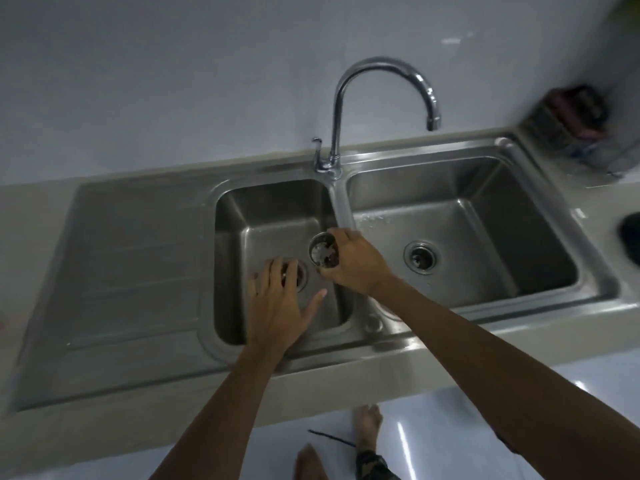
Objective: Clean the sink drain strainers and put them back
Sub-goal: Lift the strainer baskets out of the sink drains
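Both hands reached into a steel double sink (485, 315) set into a pale table (519, 344). At the centre of the frame the right hand (353, 263) gripped a small round strainer (323, 252), fingers curled round its far side and thumb under its lower edge. The strainer was tipped so its open top faced the camera, showing pale and dark scraps inside. It was held above the right part of the left basin (263, 202), close to the divider between the two basins. Just lower left of it, the left hand (280, 303) was flat and open, fingers spread and holding nothing, its fingertips lying over the left drain (300, 277), which they partly hid. Whether the fingers touched the drain could not be told. The right basin (485, 237) held its own drain (420, 260), uncovered, with a dark centre and a few pale bits, and water drops lay on the basin floor toward its upper left corner. A curved tap (384, 84) rose behind the divider, its spout over the right basin. A ribbed draining board (138, 254) filled the left of the sink. In the upper right of the frame stood a blurred wire rack (585, 133) with dark things in it. Along the bottom edge, two bare feet (367, 420) stood on a glossy white floor (433, 427).
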`<state>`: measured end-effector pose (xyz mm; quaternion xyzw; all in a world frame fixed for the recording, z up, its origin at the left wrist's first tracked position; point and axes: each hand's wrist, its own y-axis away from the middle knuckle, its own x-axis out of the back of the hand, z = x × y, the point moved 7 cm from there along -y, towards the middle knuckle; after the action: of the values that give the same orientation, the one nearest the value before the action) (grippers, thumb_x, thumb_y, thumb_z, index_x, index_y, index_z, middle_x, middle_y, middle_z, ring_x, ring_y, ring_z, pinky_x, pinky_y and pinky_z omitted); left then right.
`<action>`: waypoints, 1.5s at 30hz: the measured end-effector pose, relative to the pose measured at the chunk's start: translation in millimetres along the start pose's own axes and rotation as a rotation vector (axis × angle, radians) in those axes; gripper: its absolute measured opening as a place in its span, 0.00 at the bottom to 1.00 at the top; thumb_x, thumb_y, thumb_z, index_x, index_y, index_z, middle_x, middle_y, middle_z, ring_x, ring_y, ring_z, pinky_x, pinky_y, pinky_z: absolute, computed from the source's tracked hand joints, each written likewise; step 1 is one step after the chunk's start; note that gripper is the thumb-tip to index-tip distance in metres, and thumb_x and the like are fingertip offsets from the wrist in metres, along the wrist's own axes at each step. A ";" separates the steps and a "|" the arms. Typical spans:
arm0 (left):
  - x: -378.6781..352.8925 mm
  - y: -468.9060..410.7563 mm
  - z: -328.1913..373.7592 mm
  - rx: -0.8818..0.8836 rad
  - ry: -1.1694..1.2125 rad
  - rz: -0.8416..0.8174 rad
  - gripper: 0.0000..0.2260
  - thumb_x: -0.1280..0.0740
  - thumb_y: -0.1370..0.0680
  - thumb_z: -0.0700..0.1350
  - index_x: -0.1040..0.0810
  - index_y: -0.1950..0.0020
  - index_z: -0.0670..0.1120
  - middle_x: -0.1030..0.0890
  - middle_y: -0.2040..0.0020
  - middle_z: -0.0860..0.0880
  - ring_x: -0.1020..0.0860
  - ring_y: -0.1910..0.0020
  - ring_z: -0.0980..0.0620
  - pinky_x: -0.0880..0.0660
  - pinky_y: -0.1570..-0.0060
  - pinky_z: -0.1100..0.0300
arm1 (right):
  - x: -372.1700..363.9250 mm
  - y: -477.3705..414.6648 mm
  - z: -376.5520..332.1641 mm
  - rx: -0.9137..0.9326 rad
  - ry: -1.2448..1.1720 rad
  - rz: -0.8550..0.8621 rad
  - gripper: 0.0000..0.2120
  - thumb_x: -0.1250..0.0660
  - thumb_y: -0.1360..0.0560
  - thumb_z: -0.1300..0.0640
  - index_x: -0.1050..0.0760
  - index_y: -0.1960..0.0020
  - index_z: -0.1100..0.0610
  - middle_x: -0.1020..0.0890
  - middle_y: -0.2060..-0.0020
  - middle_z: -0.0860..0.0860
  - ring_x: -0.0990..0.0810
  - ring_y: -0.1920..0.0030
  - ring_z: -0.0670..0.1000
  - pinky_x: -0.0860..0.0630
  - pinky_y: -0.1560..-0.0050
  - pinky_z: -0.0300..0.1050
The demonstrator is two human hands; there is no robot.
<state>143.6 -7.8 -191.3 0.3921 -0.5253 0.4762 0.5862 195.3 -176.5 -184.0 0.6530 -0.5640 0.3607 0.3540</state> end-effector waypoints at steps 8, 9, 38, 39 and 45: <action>3.2 -36.1 141.7 -0.177 0.038 0.013 0.39 0.49 0.22 0.74 0.37 0.21 0.48 0.33 0.23 0.43 0.35 0.24 0.43 0.36 0.29 0.43 | 90.1 56.1 124.2 -0.188 0.029 0.114 0.39 0.23 0.34 0.42 0.33 0.30 0.57 0.24 0.37 0.56 0.26 0.37 0.57 0.26 0.38 0.53; -1.4 -40.9 156.4 -0.195 0.035 0.001 0.39 0.50 0.22 0.74 0.39 0.20 0.48 0.35 0.22 0.43 0.36 0.24 0.43 0.36 0.27 0.43 | 92.8 61.6 143.7 -0.212 0.039 0.098 0.39 0.23 0.34 0.42 0.33 0.30 0.57 0.24 0.37 0.56 0.25 0.38 0.57 0.25 0.39 0.52; -99.8 -60.0 193.2 -0.127 -0.108 -0.030 0.36 0.47 0.21 0.71 0.30 0.26 0.45 0.29 0.27 0.43 0.31 0.29 0.43 0.39 0.28 0.40 | -56.3 29.0 262.1 -0.173 0.205 -0.486 0.34 0.25 0.29 0.45 0.36 0.34 0.61 0.24 0.39 0.60 0.22 0.39 0.63 0.24 0.47 0.55; -99.3 -59.7 193.4 -0.129 -0.106 -0.028 0.36 0.46 0.21 0.71 0.30 0.26 0.45 0.29 0.27 0.43 0.31 0.29 0.43 0.39 0.28 0.40 | -51.3 26.8 264.5 -0.170 0.214 -0.491 0.35 0.25 0.30 0.44 0.35 0.33 0.60 0.24 0.39 0.59 0.22 0.39 0.62 0.24 0.46 0.55; -99.0 -62.2 195.8 -0.129 -0.121 -0.016 0.35 0.47 0.21 0.71 0.31 0.26 0.46 0.30 0.27 0.44 0.31 0.28 0.44 0.39 0.29 0.39 | -2.5 8.8 316.2 -0.233 0.352 -0.507 0.28 0.28 0.29 0.35 0.24 0.37 0.51 0.20 0.42 0.52 0.20 0.43 0.56 0.24 0.48 0.50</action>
<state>157.0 -225.1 -259.2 0.3855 -0.5862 0.4121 0.5813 208.9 -451.1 -340.4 0.6555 -0.3508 0.3016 0.5969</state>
